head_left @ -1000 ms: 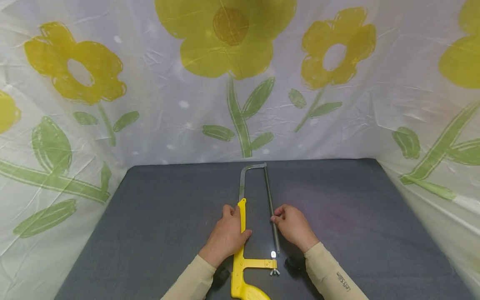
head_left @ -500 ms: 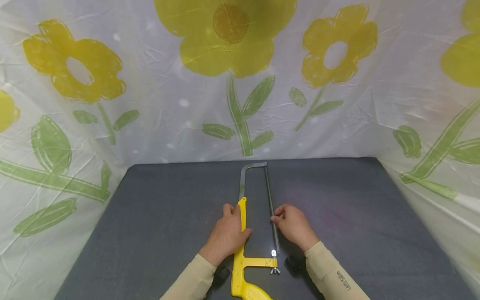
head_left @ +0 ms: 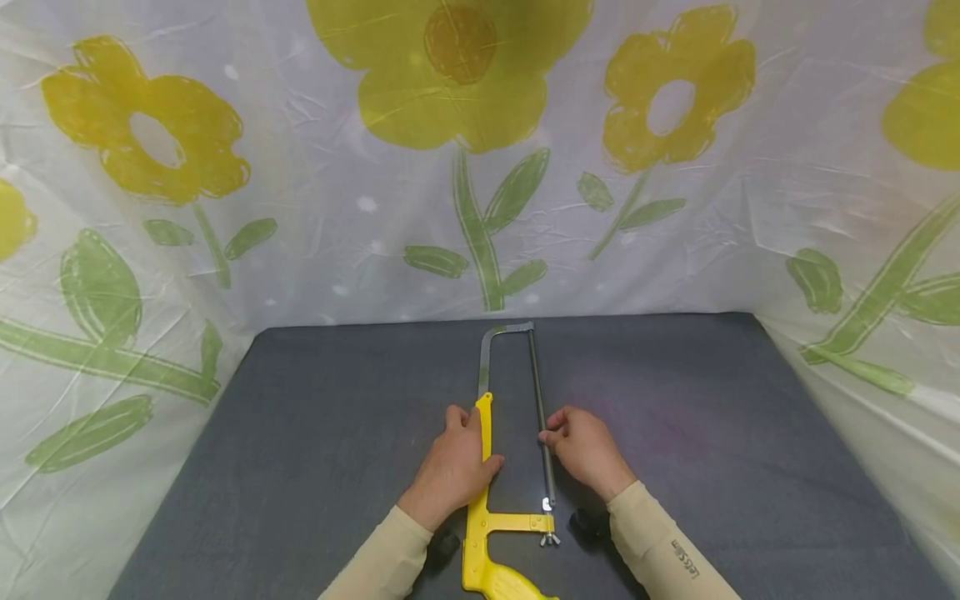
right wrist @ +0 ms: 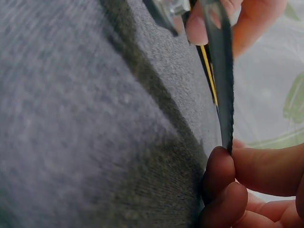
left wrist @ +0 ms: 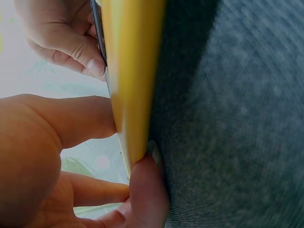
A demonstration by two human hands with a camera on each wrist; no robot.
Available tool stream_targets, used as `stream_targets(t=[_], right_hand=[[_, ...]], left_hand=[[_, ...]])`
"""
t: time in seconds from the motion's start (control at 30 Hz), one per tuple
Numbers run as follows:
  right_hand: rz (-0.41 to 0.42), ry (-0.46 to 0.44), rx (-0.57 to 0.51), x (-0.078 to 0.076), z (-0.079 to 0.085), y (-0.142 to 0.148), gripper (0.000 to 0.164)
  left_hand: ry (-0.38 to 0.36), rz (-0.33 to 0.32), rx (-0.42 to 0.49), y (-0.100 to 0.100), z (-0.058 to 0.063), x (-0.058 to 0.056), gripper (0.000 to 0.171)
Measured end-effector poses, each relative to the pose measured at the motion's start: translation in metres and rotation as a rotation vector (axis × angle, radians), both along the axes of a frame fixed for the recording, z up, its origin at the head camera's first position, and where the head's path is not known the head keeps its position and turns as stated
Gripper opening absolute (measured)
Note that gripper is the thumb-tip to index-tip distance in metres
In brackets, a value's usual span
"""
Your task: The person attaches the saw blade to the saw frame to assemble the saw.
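A hacksaw (head_left: pixel 477 542) with a yellow handle and a silver front bow lies on the table, handle toward me. My left hand (head_left: pixel 446 475) grips the yellow frame along its middle, thumb on the inner side. On the right, my right hand (head_left: pixel 588 450) pinches the dark saw blade (head_left: pixel 537 379) between thumb and fingers. The blade's far end meets the tip of the bow. Its near end, with a hole visible in the right wrist view, lies right by the metal blade holder (head_left: pixel 547 504) above the wing nut (head_left: pixel 550 540). Whether it sits on the pin cannot be told.
A dark grey cloth covers the table (head_left: pixel 337 400). Behind and at both sides hangs a white curtain (head_left: pixel 322 250) with yellow flowers. Dark wrist devices (head_left: pixel 590 525) sit under both wrists.
The blade's near end has swung slightly left, to the holder by the wing nut. My right hand has shifted a little left with it; my left hand keeps its grip.
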State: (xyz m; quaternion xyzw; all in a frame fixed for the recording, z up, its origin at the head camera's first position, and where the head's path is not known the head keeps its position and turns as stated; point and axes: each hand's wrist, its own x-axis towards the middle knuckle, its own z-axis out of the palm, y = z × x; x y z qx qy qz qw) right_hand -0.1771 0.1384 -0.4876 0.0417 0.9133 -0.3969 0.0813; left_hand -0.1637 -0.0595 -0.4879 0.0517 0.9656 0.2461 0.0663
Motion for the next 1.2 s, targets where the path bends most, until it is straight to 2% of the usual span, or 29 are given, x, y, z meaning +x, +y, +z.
stream_targets(t=[0.4, 1.2], right_hand=[[0.005, 0.040, 0.036, 0.0021, 0.0001, -0.0037, 0.016], [0.019, 0.042, 0.070, 0.0007, -0.0020, -0.0041, 0.016]], left_hand=[[0.003, 0.006, -0.019, 0.0008, 0.0010, -0.0004, 0.087], [-0.009, -0.008, 0.000, -0.0008, 0.0022, -0.0003, 0.087]])
